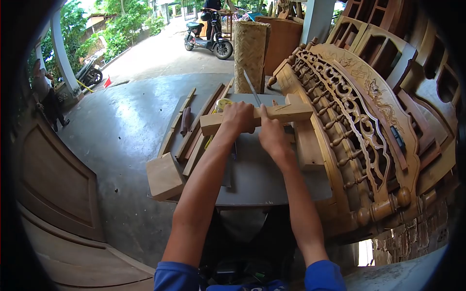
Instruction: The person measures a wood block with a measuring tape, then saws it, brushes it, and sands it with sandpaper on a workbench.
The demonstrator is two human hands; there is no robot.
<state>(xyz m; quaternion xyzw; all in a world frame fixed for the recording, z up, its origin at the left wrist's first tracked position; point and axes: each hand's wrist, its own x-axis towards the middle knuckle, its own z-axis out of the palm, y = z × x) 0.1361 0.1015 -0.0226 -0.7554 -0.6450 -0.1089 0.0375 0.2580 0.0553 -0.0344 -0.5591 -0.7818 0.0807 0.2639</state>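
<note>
A squared wooden bar [291, 113] lies crosswise over the grey table [257, 194]. My left hand [239, 116] is closed over its middle. Just to the right, my right hand [272, 136] is closed at the near end of a long, thin, pointed metal blade [251, 86], whose far end reaches past the bar. Its handle is hidden in my fingers, and I cannot tell which tool it is. A thick wooden block [307, 143] sits below the bar's right end. Left of my hands lie several wooden strips [200, 121]. A yellow roll [223, 103] shows behind my left hand.
A square wooden block [165, 177] is at the table's left corner. Carved wooden panels [354, 121] lean along the right. Behind the table stands a woven roll [250, 58]. Wooden doors [58, 179] are at left, near a person [46, 92]. A scooter [208, 41] stands farther off.
</note>
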